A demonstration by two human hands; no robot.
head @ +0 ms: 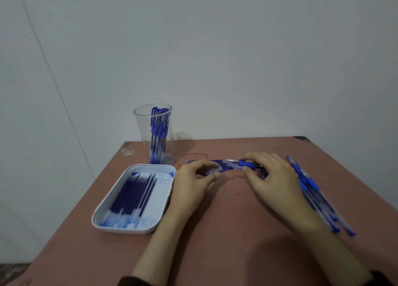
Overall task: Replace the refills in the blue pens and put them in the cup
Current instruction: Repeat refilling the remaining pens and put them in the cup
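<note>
A blue pen [230, 167] lies nearly level just above the table between my two hands. My left hand [191, 182] pinches its clear barrel end, and my right hand [273, 178] pinches the blue grip section. Behind the pen, several refills [193, 162] lie in a row on a clear flat lid. A tall clear cup [157, 135] at the back left holds several blue pens upright. The white tray [112, 216] on the left holds several blue refills [133, 193]. More blue pens [312, 191] lie in a heap on the right, partly hidden by my right hand.
The brown table [226, 232] meets a grey wall at the back. Its left edge runs diagonally past the tray, and its right edge passes close to the pen heap. Dark sleeves show at the bottom.
</note>
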